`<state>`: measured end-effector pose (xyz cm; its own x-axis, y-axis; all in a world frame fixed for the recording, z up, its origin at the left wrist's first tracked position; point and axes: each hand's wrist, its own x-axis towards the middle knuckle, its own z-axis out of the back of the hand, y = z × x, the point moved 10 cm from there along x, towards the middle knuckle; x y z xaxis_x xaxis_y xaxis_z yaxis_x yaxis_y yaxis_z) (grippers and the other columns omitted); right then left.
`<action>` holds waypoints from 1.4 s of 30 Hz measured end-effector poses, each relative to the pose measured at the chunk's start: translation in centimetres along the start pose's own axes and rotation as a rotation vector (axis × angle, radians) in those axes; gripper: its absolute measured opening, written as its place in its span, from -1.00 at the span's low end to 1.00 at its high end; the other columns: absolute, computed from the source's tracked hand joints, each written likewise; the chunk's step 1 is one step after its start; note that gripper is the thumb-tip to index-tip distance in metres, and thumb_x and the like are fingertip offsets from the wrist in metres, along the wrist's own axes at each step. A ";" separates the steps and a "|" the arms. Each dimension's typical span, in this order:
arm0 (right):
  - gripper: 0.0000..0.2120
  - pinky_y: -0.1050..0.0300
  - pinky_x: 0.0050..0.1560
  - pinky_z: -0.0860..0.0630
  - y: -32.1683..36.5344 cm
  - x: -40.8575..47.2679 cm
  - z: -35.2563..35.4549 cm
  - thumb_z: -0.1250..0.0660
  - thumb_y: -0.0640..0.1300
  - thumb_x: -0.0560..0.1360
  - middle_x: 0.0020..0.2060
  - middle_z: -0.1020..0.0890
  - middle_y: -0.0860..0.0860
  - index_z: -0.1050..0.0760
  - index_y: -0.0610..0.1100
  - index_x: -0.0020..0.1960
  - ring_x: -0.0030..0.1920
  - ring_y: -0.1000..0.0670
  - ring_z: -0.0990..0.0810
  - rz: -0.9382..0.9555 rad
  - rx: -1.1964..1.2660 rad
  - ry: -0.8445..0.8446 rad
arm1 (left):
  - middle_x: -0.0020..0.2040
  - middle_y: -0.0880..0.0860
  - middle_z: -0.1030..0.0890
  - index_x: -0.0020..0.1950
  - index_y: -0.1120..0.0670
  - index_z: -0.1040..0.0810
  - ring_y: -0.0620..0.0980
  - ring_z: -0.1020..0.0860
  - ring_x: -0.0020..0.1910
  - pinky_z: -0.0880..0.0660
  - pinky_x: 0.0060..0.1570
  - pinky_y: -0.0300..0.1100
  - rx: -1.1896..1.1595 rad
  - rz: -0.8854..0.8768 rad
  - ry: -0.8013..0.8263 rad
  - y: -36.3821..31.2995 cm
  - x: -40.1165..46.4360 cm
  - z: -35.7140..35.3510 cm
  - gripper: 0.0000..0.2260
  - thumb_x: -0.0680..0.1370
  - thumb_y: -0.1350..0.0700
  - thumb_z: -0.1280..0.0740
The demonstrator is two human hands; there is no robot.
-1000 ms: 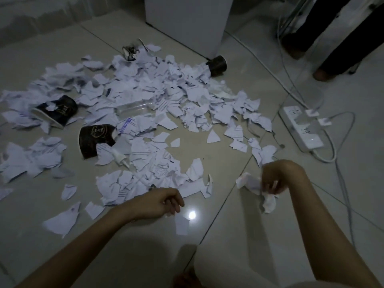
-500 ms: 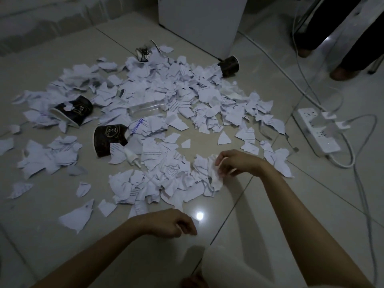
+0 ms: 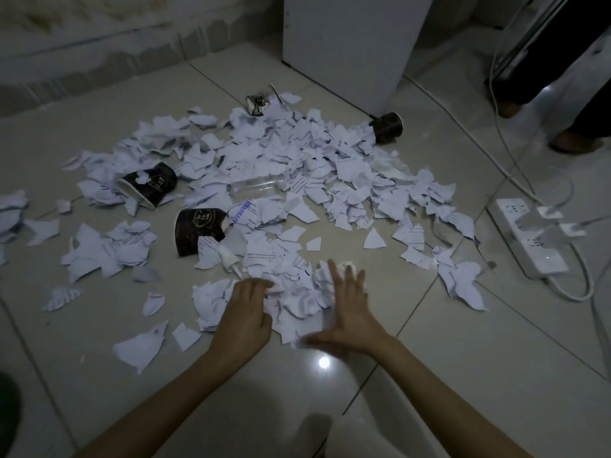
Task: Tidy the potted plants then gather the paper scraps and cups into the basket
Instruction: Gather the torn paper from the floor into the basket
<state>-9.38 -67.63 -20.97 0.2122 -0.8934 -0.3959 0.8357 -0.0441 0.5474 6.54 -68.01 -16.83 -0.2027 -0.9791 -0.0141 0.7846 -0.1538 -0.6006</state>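
Both grips flat on torn, crumpled paper scraps (image 3: 297,292); dim.

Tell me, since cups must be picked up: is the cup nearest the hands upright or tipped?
Tipped. The cup lies on its side on the floor, scraps against it.

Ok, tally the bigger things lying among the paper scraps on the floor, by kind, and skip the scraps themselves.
Dark paper cups: 4 (left, middle, far, by the white cabinet)
Clear plastic bottles: 1
White spray nozzles: 1
White power strips: 1
Total: 7
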 end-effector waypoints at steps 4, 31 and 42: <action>0.33 -0.32 0.32 0.38 3.0 2.2 -2.2 -0.41 0.43 0.12 0.38 0.52 -0.20 0.62 0.11 0.33 0.33 -0.27 0.60 0.146 -0.203 -0.053 | 0.45 0.16 -0.22 0.47 0.21 -0.13 0.06 -0.16 0.44 -0.07 0.41 -0.24 0.112 0.067 0.050 1.2 0.6 -1.1 -0.48 0.52 0.28 -0.18; -0.74 0.16 -0.38 -0.50 9.5 4.5 -0.8 -0.40 0.00 0.41 -0.11 -0.61 -0.14 -0.58 -0.13 0.03 -0.14 -0.14 -0.59 0.500 -0.366 -0.328 | 0.16 0.13 -0.47 0.21 0.21 -0.40 -0.08 -0.39 0.07 -0.26 -0.06 -0.39 -0.300 0.301 0.032 4.6 2.3 -0.8 -0.75 0.53 0.33 -0.22; -0.76 0.02 -0.17 -0.41 10.1 6.2 2.2 -0.30 -0.09 0.51 -0.18 -0.62 -0.21 -0.55 -0.29 -0.07 -0.14 -0.17 -0.57 0.377 0.006 -0.260 | 0.14 0.18 -0.54 0.13 0.19 -0.50 0.15 -0.48 0.19 -0.39 0.18 -0.02 -0.685 0.464 -0.093 5.4 3.0 1.0 -0.80 0.61 0.20 -0.14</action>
<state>-0.70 -74.59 -16.27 0.3658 -0.9302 0.0297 0.7213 0.3035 0.6226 10.75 -71.92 -19.31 0.1262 -0.9349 -0.3318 0.2406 0.3534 -0.9040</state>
